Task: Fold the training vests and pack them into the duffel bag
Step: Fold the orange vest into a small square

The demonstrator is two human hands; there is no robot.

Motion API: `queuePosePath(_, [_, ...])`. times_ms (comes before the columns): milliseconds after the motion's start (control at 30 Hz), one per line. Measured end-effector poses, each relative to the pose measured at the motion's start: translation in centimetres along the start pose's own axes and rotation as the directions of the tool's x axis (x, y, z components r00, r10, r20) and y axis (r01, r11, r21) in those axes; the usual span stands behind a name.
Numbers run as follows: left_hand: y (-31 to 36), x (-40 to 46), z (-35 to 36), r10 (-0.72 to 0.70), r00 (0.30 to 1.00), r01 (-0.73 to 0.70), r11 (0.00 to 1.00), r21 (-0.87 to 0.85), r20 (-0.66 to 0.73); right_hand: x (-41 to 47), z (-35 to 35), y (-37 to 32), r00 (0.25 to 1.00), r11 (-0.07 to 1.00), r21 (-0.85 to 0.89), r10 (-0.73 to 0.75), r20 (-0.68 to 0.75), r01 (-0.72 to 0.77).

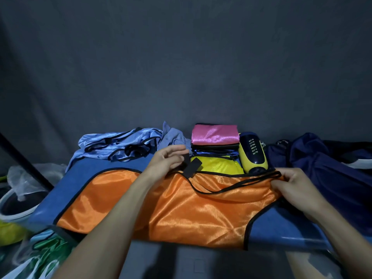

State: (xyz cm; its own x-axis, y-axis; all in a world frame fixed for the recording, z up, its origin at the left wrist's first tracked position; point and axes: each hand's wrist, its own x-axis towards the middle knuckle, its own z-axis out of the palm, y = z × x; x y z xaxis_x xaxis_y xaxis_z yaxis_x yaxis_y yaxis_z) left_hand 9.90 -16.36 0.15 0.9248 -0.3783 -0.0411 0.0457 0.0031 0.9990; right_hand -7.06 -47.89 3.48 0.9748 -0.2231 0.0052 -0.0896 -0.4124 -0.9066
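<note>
The orange vest (181, 206) is spread flat across the blue table (281, 228), in the lower middle of the frame, its long axis running left to right. The left hand (167, 158) is raised over the vest's upper edge, just left of centre; a black strap tab (193, 167) is pinched lightly between thumb and fingers, the other fingers fairly loose. The right hand (291, 183) is set at the vest's right end, where the black trim loop (275, 175) is gripped with curled fingers. So both holds lie along the far edge, and the near hem is left free toward the bottom of the frame.

A fold is judged to be next, and it turns on that left-right axis. The far-left corner lies well apart from both hands; the left hand is the nearer to it.

Room is tight at the top. A stack of folded vests (214, 137), pink uppermost, sits just behind the far edge, with a yellow vest (217, 164) beneath it touching the orange trim. A yellow and black object (253, 152) lies just beside the stack. Loose pale blue vests (120, 143) are heaped at upper left. A dark navy bag (322, 164), taken to be the duffel, is slumped at right, close to the right hand. Open blue surface is seen at left and lower right.
</note>
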Motion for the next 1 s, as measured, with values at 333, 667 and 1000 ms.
queuePosePath(333, [-1.1, 2.1, 0.6, 0.262, 0.965, -0.225, 0.838, 0.497, -0.006, 0.3, -0.3, 0.1, 0.990, 0.997, 0.010, 0.081, -0.113, -0.081])
queuePosePath(667, [-0.2, 1.0, -8.1, 0.289, 0.895, -0.003, 0.766, 0.643, -0.340, 1.8, -0.2, 1.2, 0.938, 0.963, 0.042, 0.269, -0.218, -0.266])
queuePosePath(1000, [-1.4, -0.4, -9.4, -0.098, 0.985, 0.170, 0.345, 0.923, -0.144, 1.6, 0.7, 0.7, 0.949, 0.970, 0.033, 0.244, -0.199, -0.242])
